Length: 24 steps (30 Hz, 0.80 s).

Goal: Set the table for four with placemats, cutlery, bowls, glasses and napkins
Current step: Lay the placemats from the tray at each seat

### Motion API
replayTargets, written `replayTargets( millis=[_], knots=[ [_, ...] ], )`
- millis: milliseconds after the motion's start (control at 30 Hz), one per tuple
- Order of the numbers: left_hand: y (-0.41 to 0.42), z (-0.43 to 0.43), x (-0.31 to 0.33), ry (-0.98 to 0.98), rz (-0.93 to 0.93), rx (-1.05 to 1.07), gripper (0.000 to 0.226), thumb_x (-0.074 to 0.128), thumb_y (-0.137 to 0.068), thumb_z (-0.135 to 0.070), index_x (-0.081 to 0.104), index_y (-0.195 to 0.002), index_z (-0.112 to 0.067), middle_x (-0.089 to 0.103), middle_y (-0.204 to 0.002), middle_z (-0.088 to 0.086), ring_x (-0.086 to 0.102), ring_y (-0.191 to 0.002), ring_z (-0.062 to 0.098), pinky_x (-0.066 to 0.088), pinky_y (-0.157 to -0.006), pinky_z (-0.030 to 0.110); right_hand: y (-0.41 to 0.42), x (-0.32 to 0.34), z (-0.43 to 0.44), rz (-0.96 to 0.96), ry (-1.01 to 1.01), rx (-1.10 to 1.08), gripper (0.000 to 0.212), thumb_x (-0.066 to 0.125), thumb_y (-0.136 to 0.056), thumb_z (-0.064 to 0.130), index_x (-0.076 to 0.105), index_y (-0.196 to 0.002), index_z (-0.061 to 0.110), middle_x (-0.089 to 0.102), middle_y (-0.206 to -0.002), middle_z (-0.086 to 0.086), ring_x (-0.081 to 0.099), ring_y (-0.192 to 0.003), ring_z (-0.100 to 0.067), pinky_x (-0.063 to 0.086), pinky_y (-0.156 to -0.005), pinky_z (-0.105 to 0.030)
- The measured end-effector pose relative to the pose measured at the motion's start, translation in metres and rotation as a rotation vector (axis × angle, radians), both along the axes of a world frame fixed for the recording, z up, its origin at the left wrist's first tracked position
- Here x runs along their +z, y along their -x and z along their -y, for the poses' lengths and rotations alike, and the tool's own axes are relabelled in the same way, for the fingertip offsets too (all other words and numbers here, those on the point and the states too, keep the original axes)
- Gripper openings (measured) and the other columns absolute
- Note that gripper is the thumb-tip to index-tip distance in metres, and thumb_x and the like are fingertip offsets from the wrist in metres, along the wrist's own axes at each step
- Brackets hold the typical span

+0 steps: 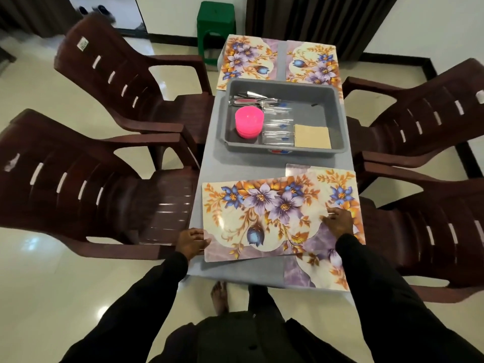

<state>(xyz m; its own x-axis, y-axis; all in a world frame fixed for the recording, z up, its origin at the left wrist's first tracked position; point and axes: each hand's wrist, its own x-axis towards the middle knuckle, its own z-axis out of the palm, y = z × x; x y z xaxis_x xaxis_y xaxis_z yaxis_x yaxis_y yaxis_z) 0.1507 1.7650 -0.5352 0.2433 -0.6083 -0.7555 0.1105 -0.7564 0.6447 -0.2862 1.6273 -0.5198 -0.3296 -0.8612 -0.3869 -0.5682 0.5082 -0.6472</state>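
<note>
A floral placemat point(262, 218) lies crosswise at the near end of the grey table point(209, 163), overlapping a second floral placemat point(337, 263) beneath it on the right. My left hand point(190, 243) pinches the top mat's near-left corner. My right hand point(339, 222) grips its right edge. Two more floral placemats point(247, 60) point(311, 62) lie side by side at the far end. A grey tub point(337, 119) in the middle holds stacked pink bowls point(248, 121), clear glasses point(277, 127) on their sides, cutlery point(255, 98) and tan napkins point(312, 136).
Four dark brown plastic armchairs flank the table: two on the left point(112, 82) point(73, 189), two on the right point(424, 111) point(440, 231). A green plastic stool point(216, 24) stands beyond the far end. My bare foot point(220, 297) is on the glossy tile floor below the near edge.
</note>
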Motion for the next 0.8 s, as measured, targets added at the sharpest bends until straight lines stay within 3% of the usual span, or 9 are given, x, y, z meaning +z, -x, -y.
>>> replayTargets(
  millis=[100, 200, 300, 400, 500, 567, 633, 700, 800],
  knots=[
    [-0.006, 0.002, -0.007, -0.003, -0.008, -0.003, 0.031, 0.075, -0.082, 0.013, 0.063, -0.11, 0.006, 0.07, -0.093, 0.02, 0.068, -0.074, 0.03, 0.061, -0.055, 0.032, 0.004, -0.006, 0.007, -0.034, -0.02, -0.002, 0.027, 0.08, -0.08, -0.003, 0.072, -0.106, -0.006, 0.073, -0.105, -0.025, 0.07, -0.099, -0.038, 0.056, -0.092, -0.048],
    [-0.012, 0.005, -0.016, 0.037, 0.048, -0.033, 0.026, 0.07, -0.085, 0.014, 0.064, -0.111, 0.011, 0.071, -0.089, 0.019, 0.069, -0.068, 0.028, 0.062, -0.056, 0.033, 0.004, -0.01, 0.011, -0.096, -0.015, -0.009, 0.023, 0.079, -0.08, -0.003, 0.073, -0.102, -0.007, 0.074, -0.105, -0.025, 0.071, -0.099, -0.038, 0.055, -0.084, -0.036],
    [-0.018, 0.009, -0.022, 0.078, 0.19, -0.07, 0.027, 0.073, -0.085, 0.011, 0.066, -0.111, 0.007, 0.07, -0.098, 0.023, 0.067, -0.079, 0.033, 0.061, -0.068, 0.039, -0.006, -0.01, 0.005, -0.224, -0.017, 0.029, 0.033, 0.075, -0.083, 0.006, 0.07, -0.113, -0.006, 0.069, -0.118, -0.025, 0.065, -0.111, -0.041, 0.053, -0.094, -0.043],
    [-0.021, 0.016, -0.022, 0.118, 0.312, -0.13, 0.022, 0.08, -0.082, 0.002, 0.071, -0.101, -0.006, 0.072, -0.099, 0.017, 0.066, -0.086, 0.03, 0.06, -0.086, 0.051, -0.037, -0.004, -0.014, -0.19, 0.016, 0.057, 0.036, 0.07, -0.088, 0.005, 0.064, -0.122, -0.005, 0.064, -0.127, -0.023, 0.058, -0.121, -0.04, 0.044, -0.102, -0.041],
    [-0.012, 0.023, -0.013, 0.154, 0.319, -0.146, 0.021, 0.084, -0.082, -0.007, 0.072, -0.099, -0.011, 0.073, -0.101, 0.011, 0.067, -0.087, 0.024, 0.06, -0.085, 0.045, -0.08, -0.014, -0.045, -0.173, -0.009, 0.151, 0.037, 0.068, -0.092, 0.015, 0.06, -0.125, 0.0, 0.061, -0.128, -0.022, 0.055, -0.122, -0.04, 0.043, -0.1, -0.042],
    [-0.002, 0.027, -0.002, 0.191, 0.316, -0.195, 0.021, 0.08, -0.086, -0.007, 0.069, -0.104, -0.009, 0.072, -0.106, 0.009, 0.068, -0.092, 0.022, 0.058, -0.081, 0.035, -0.111, -0.028, -0.064, -0.261, -0.043, 0.272, 0.058, 0.068, -0.093, 0.034, 0.051, -0.138, 0.001, 0.047, -0.146, -0.026, 0.041, -0.137, -0.041, 0.035, -0.111, -0.046],
    [0.008, 0.029, 0.004, 0.211, 0.305, -0.242, 0.02, 0.076, -0.089, -0.006, 0.067, -0.107, -0.008, 0.069, -0.107, 0.005, 0.067, -0.093, 0.018, 0.055, -0.076, 0.027, -0.135, -0.036, -0.076, -0.345, -0.097, 0.361, 0.081, 0.064, -0.094, 0.05, 0.034, -0.152, 0.002, 0.021, -0.162, -0.027, 0.018, -0.151, -0.041, 0.017, -0.122, -0.046],
    [0.012, 0.029, 0.006, 0.233, 0.323, -0.283, 0.022, 0.076, -0.09, -0.006, 0.066, -0.109, -0.008, 0.068, -0.107, 0.003, 0.066, -0.095, 0.017, 0.053, -0.075, 0.022, -0.152, -0.038, -0.08, -0.351, -0.161, 0.378, 0.096, 0.062, -0.093, 0.058, 0.016, -0.159, 0.006, -0.001, -0.167, -0.025, -0.001, -0.155, -0.041, 0.005, -0.125, -0.048],
    [0.01, 0.025, 0.005, 0.255, 0.375, -0.312, 0.025, 0.078, -0.088, -0.009, 0.067, -0.11, -0.011, 0.068, -0.11, 0.002, 0.065, -0.101, 0.017, 0.053, -0.081, 0.024, -0.159, -0.043, -0.073, -0.368, -0.139, 0.439, 0.104, 0.064, -0.091, 0.059, 0.007, -0.161, 0.008, -0.01, -0.166, -0.026, -0.01, -0.154, -0.042, 0.0, -0.124, -0.051]
  ],
)
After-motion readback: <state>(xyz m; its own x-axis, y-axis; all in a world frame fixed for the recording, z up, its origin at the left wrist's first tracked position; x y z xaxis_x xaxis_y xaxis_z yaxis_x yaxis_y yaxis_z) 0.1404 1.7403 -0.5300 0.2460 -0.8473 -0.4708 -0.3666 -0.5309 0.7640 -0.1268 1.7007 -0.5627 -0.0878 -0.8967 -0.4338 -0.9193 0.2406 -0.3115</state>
